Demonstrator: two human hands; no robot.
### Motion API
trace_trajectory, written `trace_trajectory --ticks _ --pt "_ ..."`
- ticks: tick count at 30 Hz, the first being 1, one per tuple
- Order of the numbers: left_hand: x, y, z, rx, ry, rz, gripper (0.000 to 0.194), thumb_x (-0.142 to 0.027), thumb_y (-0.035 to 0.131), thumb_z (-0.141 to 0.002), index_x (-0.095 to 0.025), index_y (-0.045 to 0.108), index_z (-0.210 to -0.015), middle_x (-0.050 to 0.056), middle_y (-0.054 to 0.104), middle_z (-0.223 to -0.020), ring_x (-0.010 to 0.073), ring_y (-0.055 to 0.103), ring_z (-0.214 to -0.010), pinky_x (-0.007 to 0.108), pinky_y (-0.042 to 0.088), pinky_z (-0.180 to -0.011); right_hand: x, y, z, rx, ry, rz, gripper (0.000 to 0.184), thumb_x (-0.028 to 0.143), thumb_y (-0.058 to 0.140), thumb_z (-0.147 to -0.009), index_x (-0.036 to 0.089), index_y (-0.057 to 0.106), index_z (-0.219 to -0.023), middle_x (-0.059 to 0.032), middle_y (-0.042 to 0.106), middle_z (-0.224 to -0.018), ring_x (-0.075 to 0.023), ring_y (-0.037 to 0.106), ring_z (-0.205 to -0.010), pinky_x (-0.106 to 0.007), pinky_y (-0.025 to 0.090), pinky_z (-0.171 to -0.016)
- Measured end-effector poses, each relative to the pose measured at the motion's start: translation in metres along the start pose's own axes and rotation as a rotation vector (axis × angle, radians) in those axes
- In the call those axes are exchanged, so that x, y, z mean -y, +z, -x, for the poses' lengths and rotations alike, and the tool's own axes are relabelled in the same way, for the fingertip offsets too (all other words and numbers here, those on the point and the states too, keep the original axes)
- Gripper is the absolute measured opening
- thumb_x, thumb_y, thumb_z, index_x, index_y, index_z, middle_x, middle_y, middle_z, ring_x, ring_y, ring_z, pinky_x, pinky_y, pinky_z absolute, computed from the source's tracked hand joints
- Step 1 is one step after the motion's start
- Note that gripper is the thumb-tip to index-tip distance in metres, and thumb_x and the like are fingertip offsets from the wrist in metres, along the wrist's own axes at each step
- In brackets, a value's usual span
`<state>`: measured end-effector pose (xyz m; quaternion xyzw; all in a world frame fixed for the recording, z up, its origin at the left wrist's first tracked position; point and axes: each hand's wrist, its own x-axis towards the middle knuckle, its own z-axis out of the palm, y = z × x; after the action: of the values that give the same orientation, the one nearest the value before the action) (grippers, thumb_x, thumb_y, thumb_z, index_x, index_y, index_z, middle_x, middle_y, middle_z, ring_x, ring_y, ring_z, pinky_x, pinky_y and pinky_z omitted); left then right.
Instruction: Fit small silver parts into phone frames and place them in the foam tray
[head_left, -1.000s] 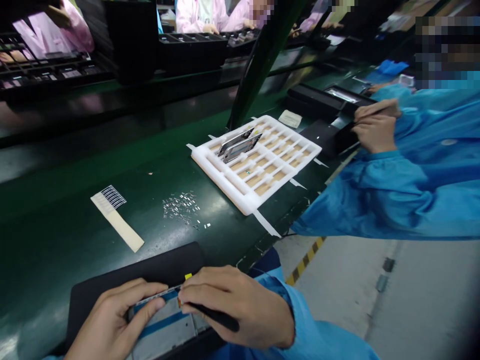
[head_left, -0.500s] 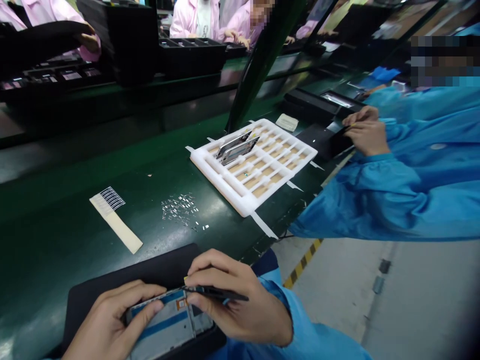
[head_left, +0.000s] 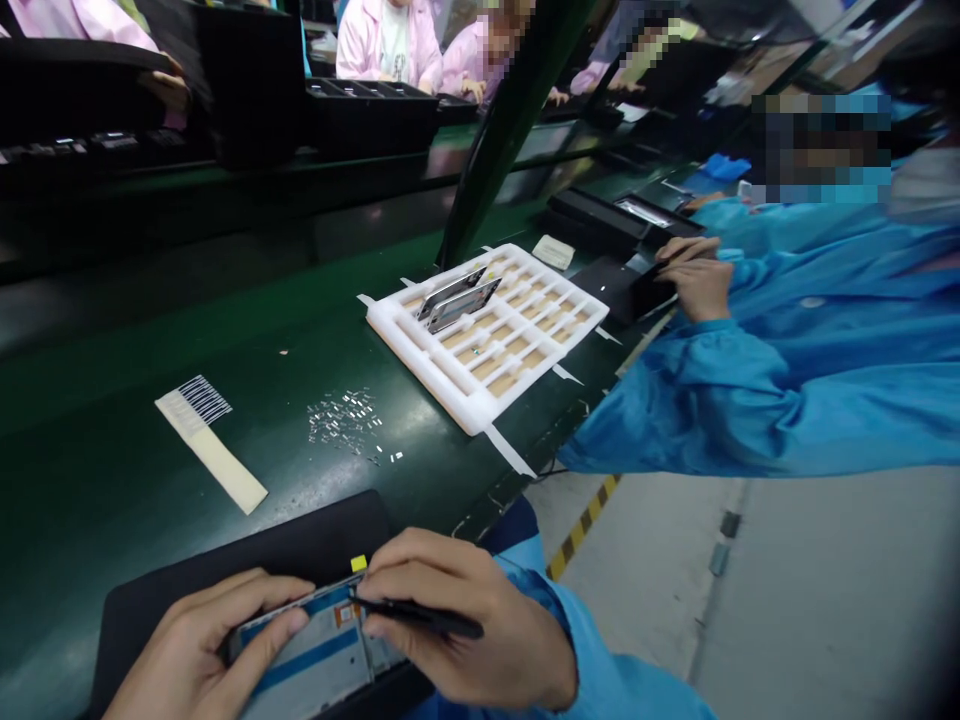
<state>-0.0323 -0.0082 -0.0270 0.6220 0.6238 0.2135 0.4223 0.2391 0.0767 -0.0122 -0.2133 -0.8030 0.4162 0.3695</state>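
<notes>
My left hand (head_left: 196,650) grips the left end of a phone frame (head_left: 319,655) with blue strips, which lies on a black mat (head_left: 247,560) at the near edge. My right hand (head_left: 465,620) is closed on black tweezers (head_left: 416,615), whose tip rests at the frame's top right corner beside a small yellow tab (head_left: 358,563). Both sleeves are blue.
On the green belt lie a pile of several tiny metal parts (head_left: 345,420), a barcode strip (head_left: 208,440) and a white foam tray (head_left: 487,330) holding two phone frames. A co-worker in blue (head_left: 750,380) works at the right. Black trays (head_left: 367,110) and people in pink sit opposite.
My right hand has turned so the tweezers lie flatter across the frame's corner. The view has shifted a little to the right. The co-worker's hands have moved slightly.
</notes>
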Motion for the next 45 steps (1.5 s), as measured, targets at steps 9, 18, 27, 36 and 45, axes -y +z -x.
trace_trajectory --ticks 9,18,27,36,45 --pt "-0.003 0.000 -0.001 -0.004 0.034 0.018 0.029 -0.050 0.066 -0.102 -0.040 0.082 -0.125 -0.001 0.085 -0.114 0.0188 0.082 -0.101 0.018 0.064 -0.087 0.000 0.001 -0.002 0.063 -0.043 0.125 0.018 0.028 0.066 -0.111 0.015 0.074 -0.122 -0.0124 0.078 -0.108 -0.0203 0.077 -0.095 -0.031 0.067 -0.085" --pt "-0.005 0.001 -0.001 -0.034 0.028 0.020 0.027 -0.050 0.068 -0.101 -0.040 0.083 -0.121 -0.001 0.085 -0.110 0.0181 0.082 -0.097 0.017 0.064 -0.085 0.003 0.002 -0.007 0.118 -0.018 0.118 0.018 0.025 0.067 -0.110 0.013 0.075 -0.120 -0.0133 0.079 -0.109 -0.0211 0.076 -0.096 -0.031 0.066 -0.087" --pt "0.006 0.003 -0.001 -0.013 -0.041 -0.002 0.032 -0.057 0.067 -0.101 -0.041 0.083 -0.123 -0.001 0.084 -0.117 0.0188 0.081 -0.106 0.017 0.063 -0.091 0.000 -0.009 -0.008 -0.019 0.076 -0.124 0.015 0.015 0.078 -0.100 0.011 0.079 -0.115 -0.0139 0.080 -0.103 -0.0205 0.079 -0.092 -0.029 0.067 -0.084" --pt "0.018 0.004 0.001 -0.039 -0.049 -0.061 0.034 -0.063 0.070 -0.096 -0.039 0.086 -0.114 -0.001 0.085 -0.116 0.0204 0.082 -0.107 0.019 0.063 -0.095 -0.001 -0.007 0.009 0.038 -0.171 0.477 0.027 0.007 0.049 -0.101 0.005 0.070 -0.117 -0.0176 0.072 -0.099 -0.0281 0.064 -0.092 -0.049 0.065 -0.081" --pt "0.020 0.005 0.002 -0.059 -0.033 -0.099 0.038 -0.064 0.069 -0.096 -0.038 0.086 -0.118 0.001 0.086 -0.117 0.0211 0.083 -0.106 0.020 0.064 -0.092 0.004 0.002 0.005 0.196 -0.301 0.943 0.028 0.005 0.047 -0.110 -0.005 0.072 -0.118 -0.0131 0.069 -0.084 -0.0242 0.063 -0.074 -0.038 0.052 -0.061"
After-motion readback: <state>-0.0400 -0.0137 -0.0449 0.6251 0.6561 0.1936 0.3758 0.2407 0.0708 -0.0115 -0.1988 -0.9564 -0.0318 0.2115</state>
